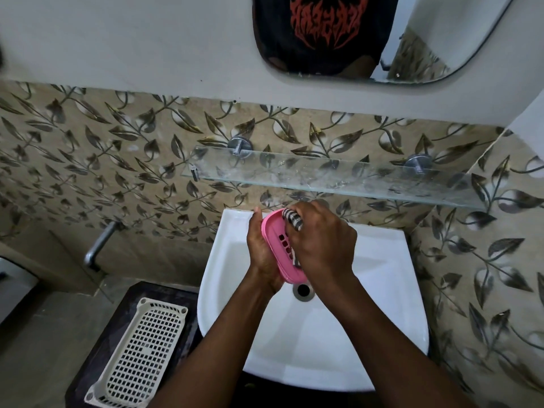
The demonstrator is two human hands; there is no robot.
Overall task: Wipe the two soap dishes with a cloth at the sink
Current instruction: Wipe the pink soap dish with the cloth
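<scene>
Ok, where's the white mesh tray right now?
In the head view, the white mesh tray lies lower left on a dark stand, just left of the white sink.

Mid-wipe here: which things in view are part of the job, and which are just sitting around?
In the job:
- pink soap dish, held by the left hand
- striped cloth, pressed into it by the right hand
- white sink underneath

Lying about:
- white perforated tray on the stand to the left
- glass shelf
- mirror
- wall tap

Bare forearms; mirror [382, 39] reflects black shirt [321, 28] with red lettering
</scene>
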